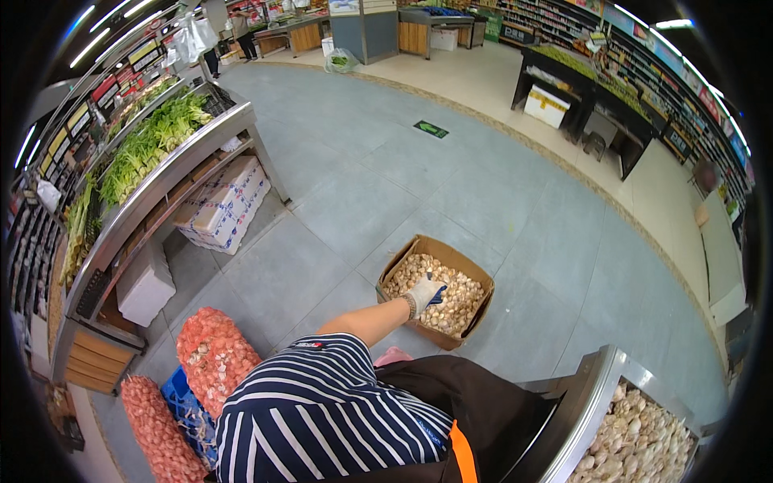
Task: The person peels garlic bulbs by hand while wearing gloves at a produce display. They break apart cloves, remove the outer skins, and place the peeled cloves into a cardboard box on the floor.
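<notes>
My left hand (pixel 427 295), in a white work glove with blue on the fingers, reaches into an open cardboard box (pixel 390 264) on the floor. The box is filled with garlic bulbs (pixel 460 295). The hand is over the near middle of the garlic, its thumb apart from the blue fingers. No bulb shows in its grasp, though the underside of the fingers is hidden. My right hand is out of sight.
Red net sacks of garlic (pixel 214 354) lie beside a blue crate (pixel 182 394) at lower left. A metal-edged stand (pixel 600 374) of garlic is at lower right. A vegetable stand (pixel 233 121) rises on the left, with white foam boxes (pixel 221 209) beneath.
</notes>
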Demonstrator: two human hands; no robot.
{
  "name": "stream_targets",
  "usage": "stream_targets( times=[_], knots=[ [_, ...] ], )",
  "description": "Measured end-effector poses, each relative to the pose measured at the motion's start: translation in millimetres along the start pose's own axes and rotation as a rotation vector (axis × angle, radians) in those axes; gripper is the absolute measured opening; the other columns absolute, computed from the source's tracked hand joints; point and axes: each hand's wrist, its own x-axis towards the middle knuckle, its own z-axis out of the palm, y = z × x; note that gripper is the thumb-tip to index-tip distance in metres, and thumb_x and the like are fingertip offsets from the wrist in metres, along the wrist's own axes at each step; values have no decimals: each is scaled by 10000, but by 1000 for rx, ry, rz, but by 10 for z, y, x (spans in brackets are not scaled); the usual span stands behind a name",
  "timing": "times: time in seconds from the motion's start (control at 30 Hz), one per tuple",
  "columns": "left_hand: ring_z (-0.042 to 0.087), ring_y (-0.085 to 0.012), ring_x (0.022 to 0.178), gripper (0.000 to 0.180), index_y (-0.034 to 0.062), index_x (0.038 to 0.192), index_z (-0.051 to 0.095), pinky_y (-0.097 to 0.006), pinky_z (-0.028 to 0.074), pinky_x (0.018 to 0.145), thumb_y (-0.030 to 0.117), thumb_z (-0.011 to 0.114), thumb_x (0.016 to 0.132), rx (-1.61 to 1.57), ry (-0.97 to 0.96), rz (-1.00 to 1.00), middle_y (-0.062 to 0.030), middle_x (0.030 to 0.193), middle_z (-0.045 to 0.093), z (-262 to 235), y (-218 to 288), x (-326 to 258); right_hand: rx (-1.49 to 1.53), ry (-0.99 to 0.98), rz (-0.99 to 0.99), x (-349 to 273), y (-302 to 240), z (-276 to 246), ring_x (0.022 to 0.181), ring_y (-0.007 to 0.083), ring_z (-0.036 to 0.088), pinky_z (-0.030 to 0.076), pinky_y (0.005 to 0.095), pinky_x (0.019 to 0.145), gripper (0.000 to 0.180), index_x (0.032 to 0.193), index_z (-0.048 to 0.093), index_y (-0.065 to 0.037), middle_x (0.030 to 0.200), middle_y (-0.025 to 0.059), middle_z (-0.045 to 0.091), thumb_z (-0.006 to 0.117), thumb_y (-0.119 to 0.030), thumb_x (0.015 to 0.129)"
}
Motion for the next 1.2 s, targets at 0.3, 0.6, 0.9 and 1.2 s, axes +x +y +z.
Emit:
stream_targets(
  times=[0.3,0.6,0.9,1.2],
  knots=[
    [595,-120,986,530,49,1379,472,-288,539,829,145,681,902,450,-561,285,-68,1201,588,2769,1240,-1378,640,66,202,-125,130,-320,805,222,587,511,323,686,355,1289,560,-17,993,162,635,599,-104,947],
    [626,-351,1012,509,45,1246,565,-447,512,879,233,743,807,734,-1314,1334,-165,1212,566,4930,61,-2881,705,64,143,-108,8,-366,707,182,535,481,281,632,362,1317,510,-34,955,131,615,548,-53,957],
    [622,-351,1020,514,50,1250,564,-451,508,882,246,740,809,803,-1705,1390,-165,1219,565,5256,-1172,-3393,-34,183,-265,-170,-23,-300,1047,258,629,522,353,916,397,1283,546,78,1198,187,639,677,-2,918],
    [619,-352,1028,520,55,1254,562,-455,505,886,260,737,810,896,-1694,1401,-166,1225,563,5287,-1300,-3433,-59,49,-223,-93,-309,-188,1110,293,620,507,381,959,453,1314,531,65,1222,201,629,694,-42,906]
  ],
)
